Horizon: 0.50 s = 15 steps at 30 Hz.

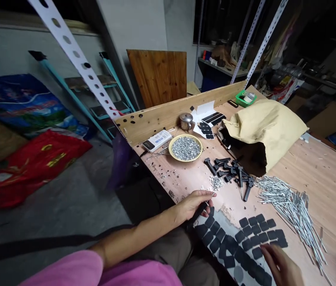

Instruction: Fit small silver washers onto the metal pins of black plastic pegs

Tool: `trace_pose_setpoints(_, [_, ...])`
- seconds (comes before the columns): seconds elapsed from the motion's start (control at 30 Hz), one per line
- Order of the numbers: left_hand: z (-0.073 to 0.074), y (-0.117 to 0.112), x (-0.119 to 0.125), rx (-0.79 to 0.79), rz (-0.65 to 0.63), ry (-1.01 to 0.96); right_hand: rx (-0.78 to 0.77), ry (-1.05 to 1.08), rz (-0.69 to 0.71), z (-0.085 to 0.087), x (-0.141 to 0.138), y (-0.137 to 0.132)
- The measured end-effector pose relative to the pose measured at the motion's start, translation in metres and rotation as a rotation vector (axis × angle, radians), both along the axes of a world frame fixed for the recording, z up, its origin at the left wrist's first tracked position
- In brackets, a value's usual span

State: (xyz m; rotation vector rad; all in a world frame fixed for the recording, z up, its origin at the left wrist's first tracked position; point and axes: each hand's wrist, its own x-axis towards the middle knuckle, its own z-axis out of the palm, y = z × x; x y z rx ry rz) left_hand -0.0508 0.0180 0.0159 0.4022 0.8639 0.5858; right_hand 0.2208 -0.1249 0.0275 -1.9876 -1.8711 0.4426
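Observation:
My left hand (pixel 196 204) is closed in a pinch over the table's near edge. It holds a black plastic part (pixel 196 213) with what looks like a thin metal rod; the fingers hide most of it. At the bottom right, my right hand (pixel 285 266) is partly cut off by the frame. Its fingers look apart, with the tips at the edge of a black rounded-square pad (pixel 257 253). Many such pads lie in rows on a grey sheet (pixel 221 219). Small metal nuts (pixel 216 182) are heaped just beyond my left hand, beside a pile of black plastic parts (pixel 230 170).
A yellow bowl (pixel 200 153) full of nuts stands farther back, near a white device (pixel 158 141) and a metal cup (pixel 186 121). Thin metal rods (pixel 297 214) lie piled at right. Behind them rests an open brown paper sack (pixel 270 127). A wooden board (pixel 162 122) edges the table.

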Motion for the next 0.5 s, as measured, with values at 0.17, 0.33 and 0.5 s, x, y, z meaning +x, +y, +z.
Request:
trace_pose_setpoints(0.17, [-0.002,-0.001,-0.004,0.045,-0.015,0.008,0.056,-0.048,-0.021,-0.028,-0.043,0.111])
trace_pose_setpoints(0.33, [-0.006,0.001,-0.001,0.054,-0.035,0.008,0.097,-0.136,-0.073,-0.053,-0.065,0.163])
trace_pose_setpoints(0.5, [-0.005,0.004,0.002,0.093,-0.066,0.033,0.087,-0.207,-0.077,-0.056,-0.066,0.182])
